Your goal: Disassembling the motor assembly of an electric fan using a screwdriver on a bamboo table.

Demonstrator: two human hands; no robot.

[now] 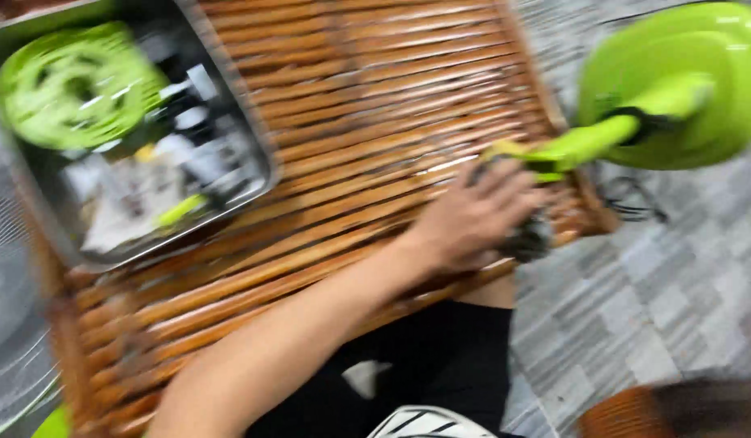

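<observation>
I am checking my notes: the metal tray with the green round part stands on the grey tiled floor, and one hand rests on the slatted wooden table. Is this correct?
Not quite. In the head view the metal tray with the green round part stands on the slatted wooden table, not on the floor. One hand does rest on that table.

Slatted wooden table (367, 105); grey patterned floor (667, 300).

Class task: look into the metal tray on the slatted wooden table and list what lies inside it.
Inside the metal tray lie a round green grille-like part, a small green piece and blurred black and white parts. What lies beneath them is covered, and blur hides what they are.
</observation>
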